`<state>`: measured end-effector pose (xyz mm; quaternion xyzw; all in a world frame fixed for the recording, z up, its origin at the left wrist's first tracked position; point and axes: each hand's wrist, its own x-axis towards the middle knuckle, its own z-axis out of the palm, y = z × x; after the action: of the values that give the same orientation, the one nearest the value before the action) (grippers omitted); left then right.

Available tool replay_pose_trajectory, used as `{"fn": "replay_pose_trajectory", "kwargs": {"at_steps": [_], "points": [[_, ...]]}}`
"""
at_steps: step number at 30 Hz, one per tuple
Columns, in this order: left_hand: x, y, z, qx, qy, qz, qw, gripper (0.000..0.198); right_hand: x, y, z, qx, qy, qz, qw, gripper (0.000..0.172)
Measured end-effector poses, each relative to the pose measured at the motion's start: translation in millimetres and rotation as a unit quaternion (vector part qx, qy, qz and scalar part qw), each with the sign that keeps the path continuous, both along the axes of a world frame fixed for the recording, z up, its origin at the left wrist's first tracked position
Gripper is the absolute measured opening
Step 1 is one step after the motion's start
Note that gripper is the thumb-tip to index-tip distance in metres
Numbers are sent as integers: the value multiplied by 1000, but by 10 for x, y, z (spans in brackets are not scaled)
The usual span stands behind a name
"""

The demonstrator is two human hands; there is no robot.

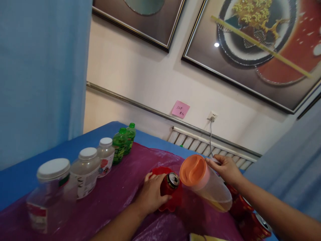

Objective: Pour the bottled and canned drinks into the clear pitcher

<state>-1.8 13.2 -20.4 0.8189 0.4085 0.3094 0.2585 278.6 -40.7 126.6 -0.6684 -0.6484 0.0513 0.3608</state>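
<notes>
My left hand [149, 194] is wrapped round a dark red drink can [165, 187], its opened top facing up. Beneath the can lies a red dish with a wavy rim [177, 199]. To the right, my right hand [227, 169] grips the handle of a translucent pitcher [215, 187]. The pitcher leans left, its orange lid [192, 170] close beside the can's top. A little yellowish liquid shows low in the pitcher. I see no stream between lid and can. Several red cans [254, 226] stand below my right forearm, partly hidden by it.
Purple plastic sheeting [120, 204] covers much of the blue table [105, 131]. Along the left stand clear jars with white lids [85, 172] and two green bottles [119, 145]. A yellow item [200, 237] shows at the bottom edge. Behind are a radiator [187, 139] and a plugged-in cable [211, 137].
</notes>
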Motion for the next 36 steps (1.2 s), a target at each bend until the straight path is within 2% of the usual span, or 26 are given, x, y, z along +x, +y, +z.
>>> {"fn": "replay_pose_trajectory", "kwargs": {"at_steps": [36], "points": [[-5,-8,23,-15,0,-7,1000,71,26,-13,-44,-32,28,-5,999,54]]}}
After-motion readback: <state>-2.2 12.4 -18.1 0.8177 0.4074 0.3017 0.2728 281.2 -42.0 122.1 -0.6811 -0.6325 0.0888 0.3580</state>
